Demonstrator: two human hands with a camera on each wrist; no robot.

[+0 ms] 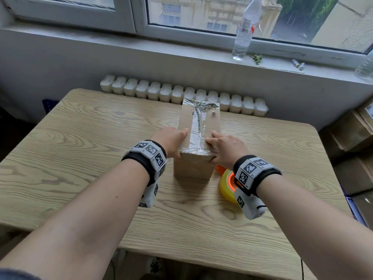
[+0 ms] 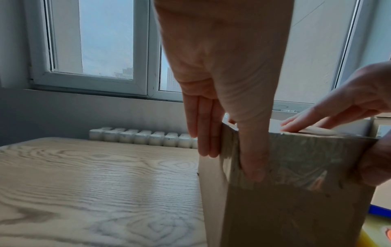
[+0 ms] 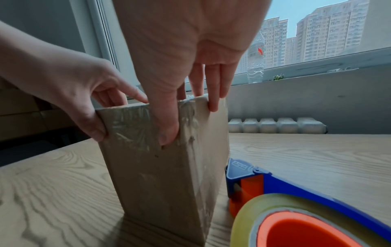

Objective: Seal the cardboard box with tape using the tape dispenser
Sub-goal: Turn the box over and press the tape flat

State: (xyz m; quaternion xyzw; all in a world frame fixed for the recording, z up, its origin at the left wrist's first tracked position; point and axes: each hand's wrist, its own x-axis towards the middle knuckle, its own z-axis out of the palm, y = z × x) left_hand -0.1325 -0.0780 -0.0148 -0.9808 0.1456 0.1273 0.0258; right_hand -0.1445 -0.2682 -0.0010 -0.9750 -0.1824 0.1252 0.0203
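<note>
A tall cardboard box (image 1: 196, 168) stands upright mid-table, with clear shiny tape (image 1: 198, 126) running along its top and folded over the near top edge. My left hand (image 1: 177, 144) clasps the near left top corner: straight fingers (image 2: 203, 133) lie down the left side and the thumb presses the taped front face. My right hand (image 1: 216, 148) mirrors it on the near right corner, with its thumb (image 3: 167, 133) on the front-face tape and its fingers over the right edge. The blue and orange tape dispenser (image 3: 296, 192) with its clear roll (image 1: 227, 182) lies on the table just right of the box, untouched.
The wooden table (image 1: 80, 148) stands against a white radiator (image 1: 181, 93) under a window sill. A plastic water bottle (image 1: 244, 31) and small batteries (image 1: 298, 64) are on the sill. Stacked cardboard cartons (image 1: 353, 134) crowd the floor at the right.
</note>
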